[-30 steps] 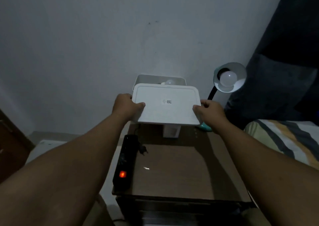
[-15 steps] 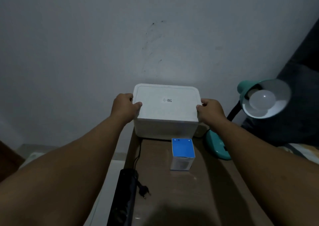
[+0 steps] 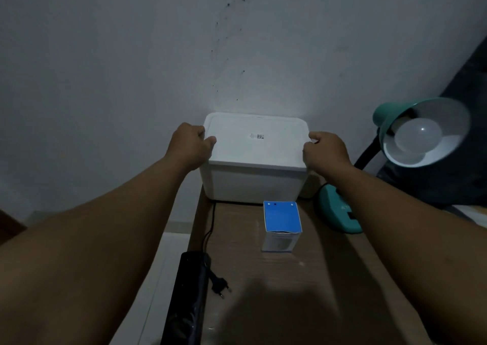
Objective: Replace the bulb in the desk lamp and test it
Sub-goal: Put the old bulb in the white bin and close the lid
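A white storage box (image 3: pixel 250 184) stands at the back of the brown table (image 3: pixel 303 279), against the wall, with its white lid (image 3: pixel 257 144) lying flat on top. My left hand (image 3: pixel 191 145) grips the lid's left edge and my right hand (image 3: pixel 325 149) grips its right edge. To the right stands a teal desk lamp (image 3: pixel 340 213) whose shade (image 3: pixel 395 115) faces me, with an unlit white bulb (image 3: pixel 417 135) in it. A small white carton with a blue top (image 3: pixel 282 225) stands in front of the storage box.
A black power strip (image 3: pixel 191 292) lies along the table's left edge, with a loose black plug (image 3: pixel 220 285) beside it and a cable running back behind the box. Dark fabric (image 3: pixel 448 181) lies at the right, behind the lamp.
The lid, held raised a second ago over the open box with a bulb inside, now rests closed on the box. The view has moved closer and tilted down.
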